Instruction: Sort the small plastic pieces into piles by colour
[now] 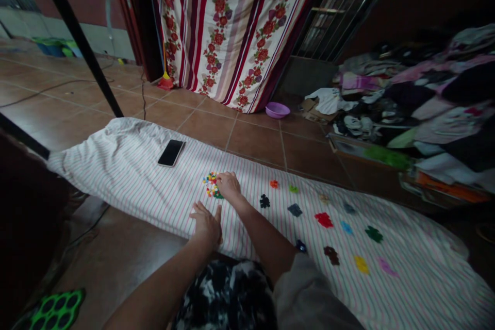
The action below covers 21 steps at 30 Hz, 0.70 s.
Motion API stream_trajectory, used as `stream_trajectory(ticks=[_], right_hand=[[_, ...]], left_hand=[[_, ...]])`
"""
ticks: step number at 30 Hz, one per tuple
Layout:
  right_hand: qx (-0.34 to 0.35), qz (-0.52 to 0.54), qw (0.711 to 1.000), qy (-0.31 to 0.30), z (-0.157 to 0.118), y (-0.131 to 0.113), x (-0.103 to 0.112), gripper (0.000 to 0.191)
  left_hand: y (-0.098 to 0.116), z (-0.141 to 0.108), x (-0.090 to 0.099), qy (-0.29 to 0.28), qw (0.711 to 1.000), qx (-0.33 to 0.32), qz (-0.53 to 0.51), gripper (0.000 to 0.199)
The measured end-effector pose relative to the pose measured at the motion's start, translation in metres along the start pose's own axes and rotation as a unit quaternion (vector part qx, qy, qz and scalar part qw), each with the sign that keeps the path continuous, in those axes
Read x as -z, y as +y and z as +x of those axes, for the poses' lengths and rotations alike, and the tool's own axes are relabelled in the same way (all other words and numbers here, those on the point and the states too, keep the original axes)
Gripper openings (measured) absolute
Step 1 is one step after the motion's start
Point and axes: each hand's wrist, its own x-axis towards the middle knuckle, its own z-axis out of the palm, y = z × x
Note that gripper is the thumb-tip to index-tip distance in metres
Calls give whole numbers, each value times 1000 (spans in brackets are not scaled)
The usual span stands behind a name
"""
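Note:
A small pile of mixed coloured pieces (211,185) lies on the striped cloth (131,180). My right hand (229,185) is at the pile's right edge, fingers bent down and together over it; what they hold, if anything, is too small to make out. Just below the pile, my left hand (207,221) rests on the cloth, fingers spread and nothing in it. To the right are separate single-colour piles, among them black (264,201), red (324,220), brown (331,255), yellow (361,264), dark green (374,234) and orange (274,184).
A phone (171,153) lies on the cloth left of the mixed pile. Beyond the cloth, a purple basin (277,110) stands on the tiled floor near a floral curtain (232,26). Heaped clothes (425,98) fill the right side. A black pole (81,36) crosses the upper left.

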Motion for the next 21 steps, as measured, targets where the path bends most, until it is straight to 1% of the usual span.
stream_trajectory(ticks=[6, 12, 17, 21], right_hand=[[-4, -11, 1000, -21, 6, -2, -1, 31], [-7, -23, 999, -36, 5, -5, -1, 32], [12, -44, 998, -36, 4, -7, 2, 32], [12, -49, 998, -30, 4, -8, 3, 31]], left_hand=[[1, 1, -1, 3, 1000, 3, 12, 100], [2, 0, -3, 26, 1000, 10, 2, 98], [1, -1, -1, 8, 1000, 9, 17, 104], [2, 1, -2, 9, 1000, 13, 8, 103]])
